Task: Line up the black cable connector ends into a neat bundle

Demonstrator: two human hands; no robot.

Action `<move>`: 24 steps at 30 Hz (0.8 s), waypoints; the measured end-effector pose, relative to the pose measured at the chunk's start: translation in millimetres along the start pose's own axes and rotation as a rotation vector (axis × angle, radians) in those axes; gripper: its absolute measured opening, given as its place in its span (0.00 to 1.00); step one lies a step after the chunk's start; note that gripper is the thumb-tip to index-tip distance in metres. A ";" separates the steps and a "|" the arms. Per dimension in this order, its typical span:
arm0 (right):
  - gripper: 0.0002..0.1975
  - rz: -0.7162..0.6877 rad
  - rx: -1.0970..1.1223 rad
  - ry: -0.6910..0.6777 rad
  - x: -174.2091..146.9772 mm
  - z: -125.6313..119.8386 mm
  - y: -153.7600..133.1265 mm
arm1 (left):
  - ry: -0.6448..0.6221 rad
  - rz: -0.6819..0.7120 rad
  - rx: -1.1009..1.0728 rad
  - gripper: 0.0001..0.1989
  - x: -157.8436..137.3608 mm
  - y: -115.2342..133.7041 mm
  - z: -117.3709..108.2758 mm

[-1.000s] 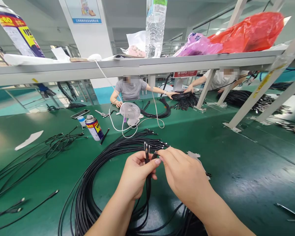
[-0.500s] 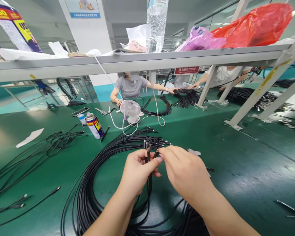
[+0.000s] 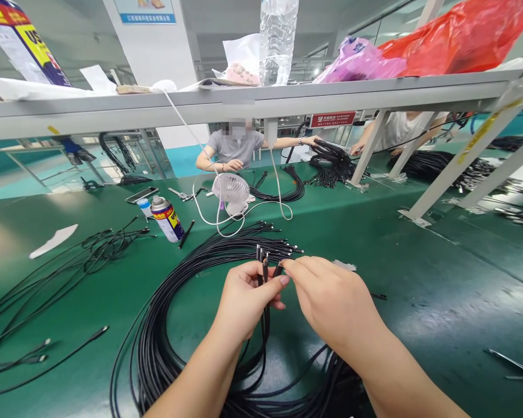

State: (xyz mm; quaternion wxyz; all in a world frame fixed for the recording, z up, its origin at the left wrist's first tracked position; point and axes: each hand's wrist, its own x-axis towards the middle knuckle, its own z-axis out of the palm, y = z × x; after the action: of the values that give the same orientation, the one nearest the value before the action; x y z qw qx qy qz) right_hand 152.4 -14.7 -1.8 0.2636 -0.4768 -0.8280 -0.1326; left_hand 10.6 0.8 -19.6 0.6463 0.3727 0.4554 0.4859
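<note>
My left hand (image 3: 246, 296) is closed around several black cables (image 3: 265, 325), their metal-tipped connector ends pointing up above the thumb. One black cable end (image 3: 278, 269) leans to the right, apart from the others. My right hand (image 3: 331, 296) pinches at the tip of that leaning end; its fingertips partly hide it. Below and around my hands, a large coil of black cables (image 3: 157, 307) lies on the green table (image 3: 418, 278), with many connector ends fanned out just beyond my left hand.
Loose cables (image 3: 91, 255) lie at left. A spray can (image 3: 167, 219), a white fan (image 3: 232, 191) and its white cord stand ahead. A shelf (image 3: 200, 104) crosses above. Scissors-like metal tool (image 3: 514, 364) lies at right. Across the table, a person (image 3: 235, 148) holds a cable bundle (image 3: 331, 162).
My hands keep nearly the same hold on the cables. Across the table, the person's hand has lifted the cable bundle, and their other hand has moved up from beside the fan.
</note>
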 end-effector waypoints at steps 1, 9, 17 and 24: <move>0.15 -0.002 -0.003 -0.004 -0.1 -0.2 0.3 | 0.001 0.000 0.001 0.13 0.2 -0.6 0.0; 0.15 -0.013 -0.028 0.005 -0.4 -0.9 2.8 | -0.021 0.013 0.009 0.13 1.6 -5.4 -2.7; 0.15 -0.015 -0.030 -0.019 -2.4 -3.8 3.9 | -0.028 -0.017 0.029 0.14 2.2 -6.5 -2.7; 0.16 -0.003 -0.027 -0.032 -0.1 -2.9 5.5 | -0.054 -0.031 -0.001 0.15 4.5 -8.1 -4.2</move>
State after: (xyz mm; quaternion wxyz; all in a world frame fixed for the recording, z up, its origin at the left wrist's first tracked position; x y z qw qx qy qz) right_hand 158.1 -13.3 0.4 0.2438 -0.4809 -0.8310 -0.1365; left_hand 9.4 3.3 -29.4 0.6659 0.3782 0.4435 0.4657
